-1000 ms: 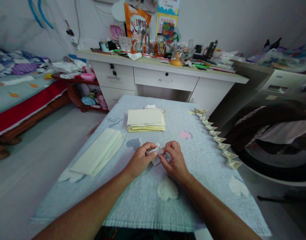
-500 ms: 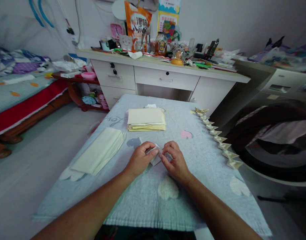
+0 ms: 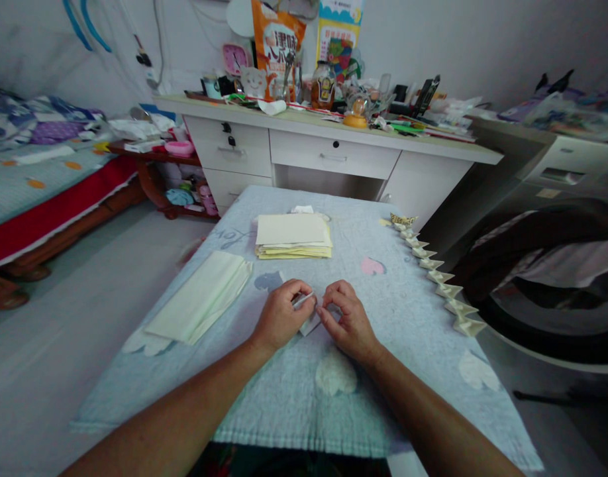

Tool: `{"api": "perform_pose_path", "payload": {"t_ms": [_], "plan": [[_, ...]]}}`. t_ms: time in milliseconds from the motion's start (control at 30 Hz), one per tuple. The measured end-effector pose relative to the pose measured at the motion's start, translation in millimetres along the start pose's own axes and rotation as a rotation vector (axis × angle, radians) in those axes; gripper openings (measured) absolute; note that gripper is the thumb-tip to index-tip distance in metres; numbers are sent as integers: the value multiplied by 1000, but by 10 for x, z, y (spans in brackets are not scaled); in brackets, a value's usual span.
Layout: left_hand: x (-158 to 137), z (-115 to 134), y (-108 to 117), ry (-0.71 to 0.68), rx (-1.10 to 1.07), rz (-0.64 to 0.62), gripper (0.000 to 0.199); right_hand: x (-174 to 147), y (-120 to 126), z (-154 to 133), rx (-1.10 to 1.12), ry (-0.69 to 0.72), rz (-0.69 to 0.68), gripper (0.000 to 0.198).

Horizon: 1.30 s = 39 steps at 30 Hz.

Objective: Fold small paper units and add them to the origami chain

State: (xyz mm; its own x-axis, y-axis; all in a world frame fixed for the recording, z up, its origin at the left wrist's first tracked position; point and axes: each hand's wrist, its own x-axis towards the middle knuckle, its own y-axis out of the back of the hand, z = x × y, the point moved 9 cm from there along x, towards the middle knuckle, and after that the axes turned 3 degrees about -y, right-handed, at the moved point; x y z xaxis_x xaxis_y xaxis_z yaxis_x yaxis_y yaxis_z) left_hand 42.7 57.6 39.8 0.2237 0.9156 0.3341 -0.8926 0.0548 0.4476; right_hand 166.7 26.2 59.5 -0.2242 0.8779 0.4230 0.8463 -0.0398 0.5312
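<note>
Folded white paper is held between both hands, near the middle of the cloth-covered bench. Large characters are printed on the far orange bag; the label on the jar is too small to be read. Most of the paper is hidden. It is clamped by the left hand's fingers; whether it is also pinched by the right hand's nearly joined fingertips cannot be told.

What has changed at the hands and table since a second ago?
The small paper, still in the left hand, now shows less of its upper part; folded or turned, unclear. The right hand stays close. The yellowish stack, pale sheets and row of folded pieces stayed put.
</note>
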Motion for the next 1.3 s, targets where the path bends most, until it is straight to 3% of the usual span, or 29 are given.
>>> {"api": "perform_pose_path", "payload": {"t_ms": [367, 633, 967, 1133, 1300], "plan": [[13, -58, -23, 10, 51, -5, 4, 0, -29, -38, -31, 37, -12, 11], [17, -84, -37, 37, -80, -44, 5, 2, -8, -35, -10, 19, -11, 9], [33, -30, -23, -7, 58, -23, 8, -8, -65, -12, -16, 26, -42, 9], [40, 2, -23, -31, -12, -72, 8, -5, -35, -38, 38, 7, -67, 4], [33, 8, -33, -22, -95, -140, 7, 10, 30, -10, 128, -26, -38, 15]]}}
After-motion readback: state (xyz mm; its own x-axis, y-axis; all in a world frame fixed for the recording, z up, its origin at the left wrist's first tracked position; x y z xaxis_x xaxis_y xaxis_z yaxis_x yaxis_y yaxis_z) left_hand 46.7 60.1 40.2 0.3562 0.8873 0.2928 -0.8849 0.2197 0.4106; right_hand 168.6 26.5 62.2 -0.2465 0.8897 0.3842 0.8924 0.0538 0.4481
